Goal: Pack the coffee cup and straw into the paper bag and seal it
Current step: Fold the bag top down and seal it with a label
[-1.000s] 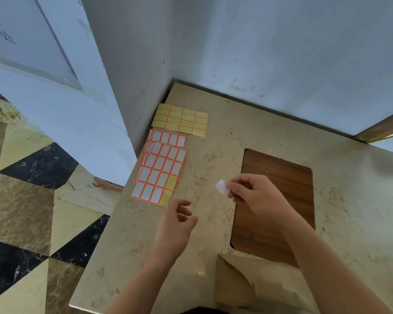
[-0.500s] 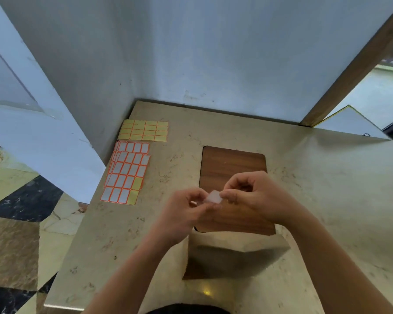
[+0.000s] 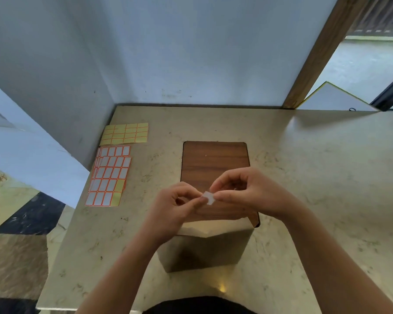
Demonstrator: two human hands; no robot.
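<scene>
One small white sticker [image 3: 208, 197] is pinched between both hands, held above the far edge of the paper bag [image 3: 204, 248]. The left hand [image 3: 176, 206] is curled, thumb and forefinger closed on the sticker's left side; the right hand [image 3: 245, 191] is likewise curled, fingertips closed on its right side.

Paper bag: brown, standing on the table [image 3: 315, 177] at the near centre, top folded over toward the viewer. Contents cannot be seen; neither the coffee cup nor the straw is visible, so it is judged, not confirmed, that both are already inside. No seal is visible on the fold.

Risks, as judged:
- Sticker may curl and adhere to a fingertip or to itself, being small and held at both ends.
- Fold may spring open, since no hand presses it down; the sticker would then land crooked or bridge nothing.
- Bag may tip if pressed on off-centre, should the cup inside stand unevenly.

Beyond the bag: a wooden board [image 3: 214, 164] is set in the tabletop, partly hidden by the hands. Left of the board, well apart from the bag: white label sheets [image 3: 110, 175] with orange borders, overlapped, some labels gone; beyond them, a yellow label sheet [image 3: 124, 133].
</scene>
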